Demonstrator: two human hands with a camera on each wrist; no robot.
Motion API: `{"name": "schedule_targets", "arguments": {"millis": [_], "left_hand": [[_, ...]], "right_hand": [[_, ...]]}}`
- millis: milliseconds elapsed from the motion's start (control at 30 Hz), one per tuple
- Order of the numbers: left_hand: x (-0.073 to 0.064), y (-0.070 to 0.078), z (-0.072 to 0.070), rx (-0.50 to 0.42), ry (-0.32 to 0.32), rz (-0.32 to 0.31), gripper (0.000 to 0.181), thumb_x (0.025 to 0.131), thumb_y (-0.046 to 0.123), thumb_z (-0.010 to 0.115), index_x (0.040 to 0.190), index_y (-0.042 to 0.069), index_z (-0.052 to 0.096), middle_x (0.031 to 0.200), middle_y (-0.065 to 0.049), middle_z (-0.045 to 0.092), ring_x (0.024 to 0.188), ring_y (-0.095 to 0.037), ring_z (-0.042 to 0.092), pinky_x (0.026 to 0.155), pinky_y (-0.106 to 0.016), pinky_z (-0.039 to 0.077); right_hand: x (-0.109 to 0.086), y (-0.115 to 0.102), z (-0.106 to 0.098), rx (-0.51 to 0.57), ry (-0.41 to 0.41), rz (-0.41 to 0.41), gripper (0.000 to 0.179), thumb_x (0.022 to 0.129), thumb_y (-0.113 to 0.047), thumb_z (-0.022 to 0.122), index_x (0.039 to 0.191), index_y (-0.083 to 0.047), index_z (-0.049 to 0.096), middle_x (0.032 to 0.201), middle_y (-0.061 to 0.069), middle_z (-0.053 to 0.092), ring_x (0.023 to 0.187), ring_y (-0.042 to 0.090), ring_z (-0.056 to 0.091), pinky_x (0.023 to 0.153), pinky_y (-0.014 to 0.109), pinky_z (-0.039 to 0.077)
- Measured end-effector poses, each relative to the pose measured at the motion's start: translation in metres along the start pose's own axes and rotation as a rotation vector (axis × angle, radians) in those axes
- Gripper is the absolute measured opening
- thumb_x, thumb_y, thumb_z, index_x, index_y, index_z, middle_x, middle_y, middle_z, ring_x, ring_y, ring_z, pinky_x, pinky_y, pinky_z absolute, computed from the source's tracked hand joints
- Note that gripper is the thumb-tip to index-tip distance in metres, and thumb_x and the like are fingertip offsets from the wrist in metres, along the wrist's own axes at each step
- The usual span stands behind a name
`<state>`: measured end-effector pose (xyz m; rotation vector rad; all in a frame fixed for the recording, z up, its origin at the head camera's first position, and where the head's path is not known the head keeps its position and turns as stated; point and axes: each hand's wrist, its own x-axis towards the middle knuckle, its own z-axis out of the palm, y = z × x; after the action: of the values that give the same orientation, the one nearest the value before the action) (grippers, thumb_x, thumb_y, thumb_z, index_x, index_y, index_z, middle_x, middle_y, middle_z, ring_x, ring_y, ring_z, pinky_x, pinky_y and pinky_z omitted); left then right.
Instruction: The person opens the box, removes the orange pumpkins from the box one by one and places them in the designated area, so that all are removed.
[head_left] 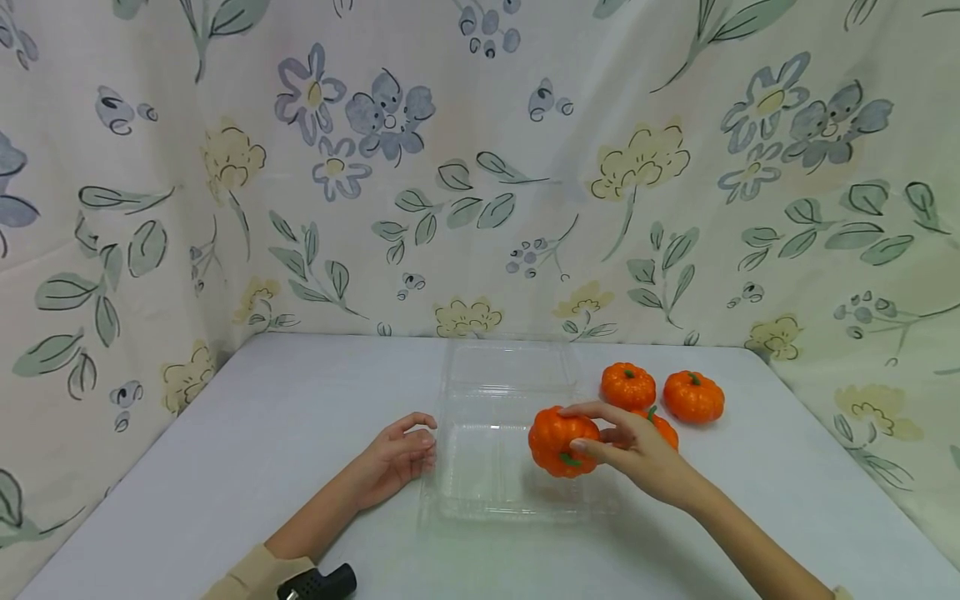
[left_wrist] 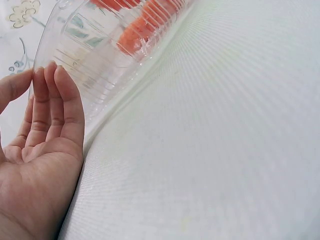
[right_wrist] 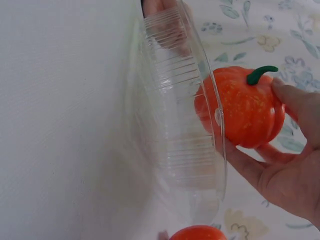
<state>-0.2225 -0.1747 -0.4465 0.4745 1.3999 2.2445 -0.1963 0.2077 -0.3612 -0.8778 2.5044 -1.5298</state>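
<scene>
A small orange toy pumpkin (head_left: 558, 442) with a green stem is held between the thumb and fingers of my right hand (head_left: 645, 454). It hangs over the right part of a clear plastic container (head_left: 468, 492), beside the container's near wall in the right wrist view. My left hand (head_left: 397, 458) is at the container's left side. In the left wrist view, the thumb and fingertips of the left hand (left_wrist: 47, 130) meet at the container's rim (left_wrist: 42, 45) and pinch it. The held pumpkin (right_wrist: 245, 107) shows its stem upward in the right wrist view.
Three more toy pumpkins lie right of the container: one at the back (head_left: 628, 386), one farther right (head_left: 693, 397), and one partly hidden (head_left: 663, 429) behind my right hand. The container's lid (head_left: 510, 367) lies folded back. A floral curtain (head_left: 480, 167) hangs behind the white table (head_left: 337, 375).
</scene>
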Motion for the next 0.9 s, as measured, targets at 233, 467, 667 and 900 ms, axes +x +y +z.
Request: {"name": "schedule_targets", "arguments": {"millis": [233, 467, 667, 900], "left_hand": [[0.0, 0.0, -0.001, -0.005, -0.013, 0.007, 0.023, 0.107, -0.004, 0.042, 0.12, 0.013, 0.052, 0.093, 0.007, 0.067, 0.087, -0.005, 0.064, 0.084, -0.021, 0.057], [0.0, -0.001, -0.001, 0.002, -0.019, 0.015, 0.023, 0.107, -0.003, 0.042, 0.119, 0.013, 0.052, 0.091, 0.007, 0.066, 0.086, -0.006, 0.063, 0.083, -0.021, 0.056], [0.0, 0.0, 0.0, 0.004, -0.021, 0.019, 0.022, 0.107, -0.003, 0.042, 0.119, 0.013, 0.052, 0.091, 0.008, 0.065, 0.086, -0.006, 0.062, 0.083, -0.021, 0.056], [-0.001, 0.001, 0.002, -0.005, -0.011, 0.014, 0.022, 0.106, -0.004, 0.043, 0.118, 0.013, 0.052, 0.091, 0.007, 0.065, 0.085, -0.006, 0.063, 0.083, -0.02, 0.056]], "right_hand": [[0.0, 0.001, -0.006, 0.042, -0.049, -0.009, 0.032, 0.107, -0.012, 0.06, 0.139, -0.008, 0.064, 0.145, 0.023, 0.06, 0.101, 0.021, 0.075, 0.084, 0.033, 0.062], [-0.004, -0.002, -0.009, 0.041, -0.023, 0.019, 0.032, 0.107, -0.013, 0.061, 0.139, -0.01, 0.065, 0.139, 0.008, 0.066, 0.089, 0.021, 0.071, 0.072, 0.03, 0.059], [-0.007, -0.005, -0.011, 0.076, 0.004, 0.054, 0.035, 0.107, -0.014, 0.061, 0.142, -0.009, 0.061, 0.129, 0.001, 0.067, 0.084, 0.018, 0.067, 0.063, 0.026, 0.052], [-0.012, -0.007, -0.014, 0.079, -0.006, 0.071, 0.041, 0.106, -0.013, 0.062, 0.147, -0.007, 0.055, 0.142, 0.022, 0.058, 0.103, 0.029, 0.069, 0.073, 0.027, 0.057]]}}
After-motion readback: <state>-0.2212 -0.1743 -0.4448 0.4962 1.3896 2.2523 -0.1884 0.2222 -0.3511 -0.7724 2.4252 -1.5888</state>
